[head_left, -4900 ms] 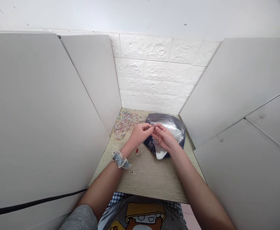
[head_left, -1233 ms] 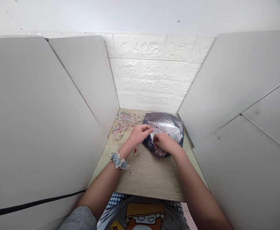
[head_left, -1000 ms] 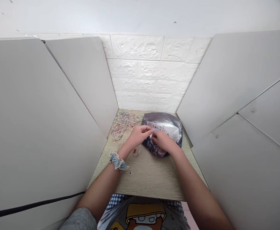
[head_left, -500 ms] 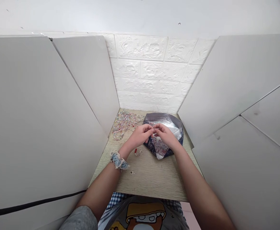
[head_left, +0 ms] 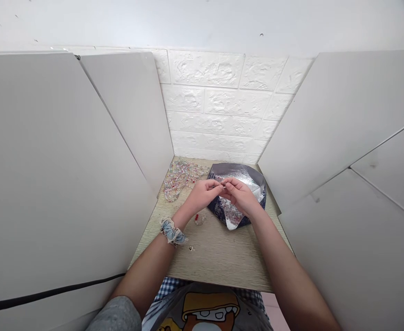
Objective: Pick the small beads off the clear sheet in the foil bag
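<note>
Overhead view from a head-worn camera of two bare hands at work on a narrow desk. The left hand (head_left: 202,194) and the right hand (head_left: 239,196) meet at the fingertips, both curled closed in a pinch; anything held between them is too small to make out. They hover over a navy patterned pouch with a crinkled silver foil lining (head_left: 245,180). The pouch lies directly beneath the right hand, the nearer of the two, with its wide opened edge toward the wall and a pointed fold toward the person. A glittering mass of small pale beads (head_left: 229,212) shows on the foil just below the right hand.

A loose tangle of multicoloured bead strands (head_left: 181,180) lies beyond and left of the left hand, which is nearer to it. Its long axis runs from the far edge of the desk down toward the left side. Just below the left hand sit a small red bead (head_left: 196,216) and a small clear bead ring (head_left: 199,220), and a tiny stray bead (head_left: 191,248) lies nearer the front. A pale blue fabric scrunchie with lace edging (head_left: 172,232) circles the left wrist.

The light wood-grain desk (head_left: 219,262) stands between a white left panel (head_left: 67,161) and a white right panel (head_left: 336,128), backed by a white embossed brick-pattern wall (head_left: 216,110). A black cable (head_left: 50,294) crosses the left panel.
</note>
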Tool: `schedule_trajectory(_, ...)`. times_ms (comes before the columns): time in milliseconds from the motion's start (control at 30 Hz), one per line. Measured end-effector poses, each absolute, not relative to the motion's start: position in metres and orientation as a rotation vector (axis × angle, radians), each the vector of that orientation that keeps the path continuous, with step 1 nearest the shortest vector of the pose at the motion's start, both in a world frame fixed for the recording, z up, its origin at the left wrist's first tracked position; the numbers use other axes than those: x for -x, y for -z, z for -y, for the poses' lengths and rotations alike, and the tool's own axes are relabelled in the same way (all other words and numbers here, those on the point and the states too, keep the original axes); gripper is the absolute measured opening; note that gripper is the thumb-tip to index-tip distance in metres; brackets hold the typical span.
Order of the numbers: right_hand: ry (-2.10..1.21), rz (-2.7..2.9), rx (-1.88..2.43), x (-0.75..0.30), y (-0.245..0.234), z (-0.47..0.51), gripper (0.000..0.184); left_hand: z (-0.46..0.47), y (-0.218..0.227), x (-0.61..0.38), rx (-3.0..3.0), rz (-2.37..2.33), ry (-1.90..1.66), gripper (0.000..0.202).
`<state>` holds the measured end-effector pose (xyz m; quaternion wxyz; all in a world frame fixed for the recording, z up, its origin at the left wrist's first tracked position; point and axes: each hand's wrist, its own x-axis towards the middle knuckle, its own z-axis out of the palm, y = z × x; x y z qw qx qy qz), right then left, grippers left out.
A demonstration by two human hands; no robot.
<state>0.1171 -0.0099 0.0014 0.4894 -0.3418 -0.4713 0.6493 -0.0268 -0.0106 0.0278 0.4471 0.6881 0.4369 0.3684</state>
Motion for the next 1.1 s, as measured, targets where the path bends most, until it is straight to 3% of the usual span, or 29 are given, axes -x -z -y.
schedule_trajectory(1100,-1.629,1.045,0.697,-0.1179,-0.0011,0.0106,0.016,0.0151,-0.0347,0.028,-1.677,-1.127,-0.979,0.031)
